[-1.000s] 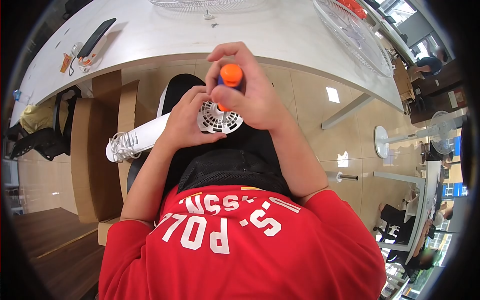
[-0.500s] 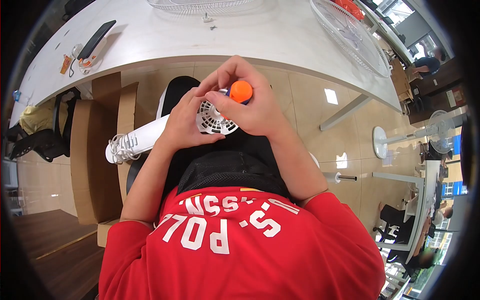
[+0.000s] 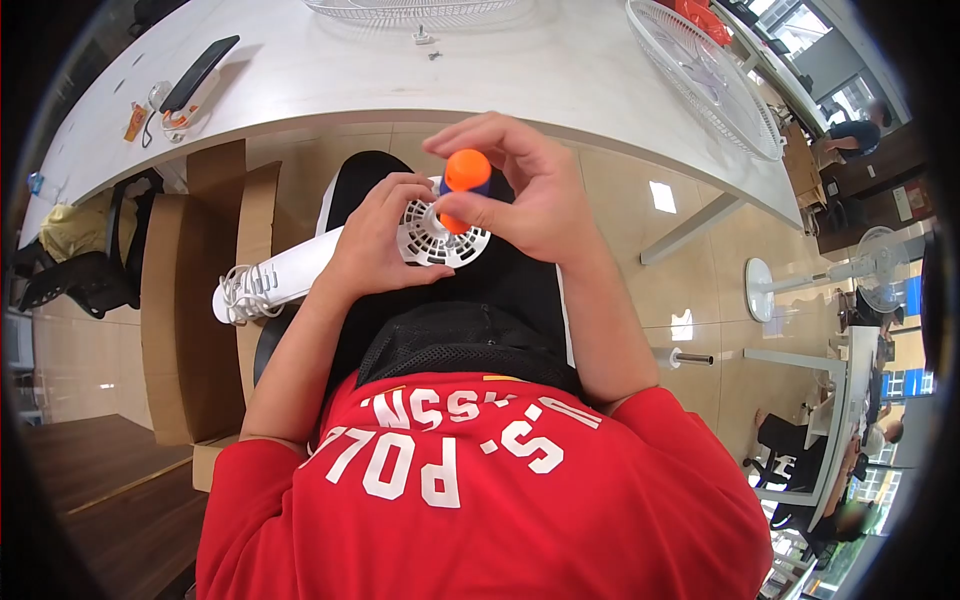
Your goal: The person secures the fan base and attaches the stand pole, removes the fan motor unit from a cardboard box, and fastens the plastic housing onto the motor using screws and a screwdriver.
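My left hand (image 3: 375,240) is closed around the edge of a white slotted fan motor housing (image 3: 472,250) above my lap. A screwdriver (image 3: 468,171) with an orange and blue handle stands nearly upright over the middle of the housing. My right hand (image 3: 545,195) grips its handle with the thumb in front, the index finger raised behind. The tip of the screwdriver is hard to make out against the housing. From the housing's left side a white fan column (image 3: 300,272) extends across my thigh, with a white cord (image 3: 245,295) bundled at its far end.
On the white table (image 3: 400,85) lie a phone on a stand (image 3: 200,72), a small white part (image 3: 423,37) and fan grilles (image 3: 705,80). An open cardboard box (image 3: 175,320) is at my left. A standing fan (image 3: 762,287) and people are at the right.
My right hand has shifted slightly right and its fingers have loosened and lifted around the screwdriver handle. The handle now stands more upright. My left hand stays on the housing.
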### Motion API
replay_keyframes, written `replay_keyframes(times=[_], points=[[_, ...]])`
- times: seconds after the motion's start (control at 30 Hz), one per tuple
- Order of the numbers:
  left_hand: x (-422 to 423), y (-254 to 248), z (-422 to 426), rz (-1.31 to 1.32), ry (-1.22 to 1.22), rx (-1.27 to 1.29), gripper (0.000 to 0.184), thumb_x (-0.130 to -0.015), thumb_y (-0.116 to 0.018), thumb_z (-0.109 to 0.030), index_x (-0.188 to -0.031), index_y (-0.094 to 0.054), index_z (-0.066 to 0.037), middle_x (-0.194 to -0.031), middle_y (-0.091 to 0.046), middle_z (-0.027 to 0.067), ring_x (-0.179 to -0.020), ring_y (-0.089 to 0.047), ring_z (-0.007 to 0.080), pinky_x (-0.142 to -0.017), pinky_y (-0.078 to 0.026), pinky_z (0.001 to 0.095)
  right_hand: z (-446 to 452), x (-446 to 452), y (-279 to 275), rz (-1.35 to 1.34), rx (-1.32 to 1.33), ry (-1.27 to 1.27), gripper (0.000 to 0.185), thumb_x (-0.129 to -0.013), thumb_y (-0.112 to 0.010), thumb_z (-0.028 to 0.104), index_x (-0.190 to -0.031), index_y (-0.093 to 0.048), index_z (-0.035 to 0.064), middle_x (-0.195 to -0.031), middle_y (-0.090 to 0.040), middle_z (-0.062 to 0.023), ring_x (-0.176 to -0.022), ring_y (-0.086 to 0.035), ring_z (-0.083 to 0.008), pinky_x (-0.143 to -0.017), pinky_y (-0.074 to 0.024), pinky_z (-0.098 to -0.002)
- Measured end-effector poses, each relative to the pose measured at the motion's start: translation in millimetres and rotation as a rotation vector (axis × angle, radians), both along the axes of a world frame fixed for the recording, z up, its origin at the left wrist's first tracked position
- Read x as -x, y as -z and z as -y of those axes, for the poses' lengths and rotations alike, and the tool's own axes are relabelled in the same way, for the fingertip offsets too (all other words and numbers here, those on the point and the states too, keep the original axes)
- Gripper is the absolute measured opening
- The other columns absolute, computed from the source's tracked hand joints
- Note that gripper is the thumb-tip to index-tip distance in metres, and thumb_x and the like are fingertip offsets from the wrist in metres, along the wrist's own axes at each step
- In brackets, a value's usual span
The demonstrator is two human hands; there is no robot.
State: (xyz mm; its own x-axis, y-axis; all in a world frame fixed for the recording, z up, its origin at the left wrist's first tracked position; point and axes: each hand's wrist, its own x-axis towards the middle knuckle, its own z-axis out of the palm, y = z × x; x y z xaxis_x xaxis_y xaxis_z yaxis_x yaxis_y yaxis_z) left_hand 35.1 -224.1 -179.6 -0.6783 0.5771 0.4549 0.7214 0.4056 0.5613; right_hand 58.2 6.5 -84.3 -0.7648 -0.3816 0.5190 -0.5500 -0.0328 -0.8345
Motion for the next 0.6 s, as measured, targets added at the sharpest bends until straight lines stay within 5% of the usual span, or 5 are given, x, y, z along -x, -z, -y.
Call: replay_keyframes(times=[0.07,0.17,0.37,0.47,0.6], points=[[-1,-1,-1,0.014,0.010,0.011,0.098,-0.061,-0.100,-0.039,-0.141,-0.054,-0.006,-0.140,-0.062,0.0154,-0.135,-0.057,0.0391,-0.110,-0.049,0.0472,6,3,4,-0.165,-0.011,0.037,0.044,-0.095,-0.075,0.000,-0.133,-0.053,0.0038,-0.127,-0.069,-0.0181,-0.118,-0.067,-0.0193,-0.098,-0.0563,-0.0334],[-4,-5,-5,-0.049,-0.019,-0.091,0.081,-0.059,-0.100,-0.033,-0.125,-0.059,-0.011,-0.130,-0.062,0.0123,-0.119,-0.064,0.0366,-0.099,-0.054,0.0451,12,-1,5,0.178,0.197,0.025,0.051,-0.086,-0.088,0.008,-0.120,-0.050,0.0056,-0.113,-0.074,-0.0144,-0.102,-0.070,-0.0168,-0.094,-0.0549,-0.0335],[-3,-7,-4,-0.051,-0.005,-0.092,0.080,-0.059,-0.100,-0.035,-0.124,-0.059,-0.011,-0.131,-0.062,0.0125,-0.122,-0.063,0.0366,-0.100,-0.054,0.0453,11,-10,-12,0.213,0.223,-0.031,0.060,-0.091,-0.081,0.011,-0.140,-0.047,0.0047,-0.107,-0.073,-0.0098,-0.099,-0.068,-0.0173,-0.093,-0.0543,-0.0323],[-3,-8,-4,-0.058,-0.018,-0.058,0.080,-0.059,-0.100,-0.035,-0.124,-0.059,-0.010,-0.131,-0.062,0.0128,-0.123,-0.063,0.0365,-0.101,-0.054,0.0453,-2,-8,-17,0.173,0.030,-0.035,0.062,-0.091,-0.079,0.005,-0.145,-0.048,0.0037,-0.113,-0.072,-0.0127,-0.103,-0.067,-0.0178,-0.092,-0.0553,-0.0327],[-4,-7,-3,-0.042,-0.019,-0.071,0.080,-0.059,-0.100,-0.035,-0.124,-0.059,-0.011,-0.131,-0.063,0.0128,-0.123,-0.063,0.0362,-0.101,-0.054,0.0452,-11,3,-7,-0.159,-0.243,0.113,0.038,-0.091,-0.080,0.003,-0.123,-0.060,0.0030,-0.114,-0.072,-0.0125,-0.103,-0.068,-0.0166,-0.094,-0.0559,-0.0332]])
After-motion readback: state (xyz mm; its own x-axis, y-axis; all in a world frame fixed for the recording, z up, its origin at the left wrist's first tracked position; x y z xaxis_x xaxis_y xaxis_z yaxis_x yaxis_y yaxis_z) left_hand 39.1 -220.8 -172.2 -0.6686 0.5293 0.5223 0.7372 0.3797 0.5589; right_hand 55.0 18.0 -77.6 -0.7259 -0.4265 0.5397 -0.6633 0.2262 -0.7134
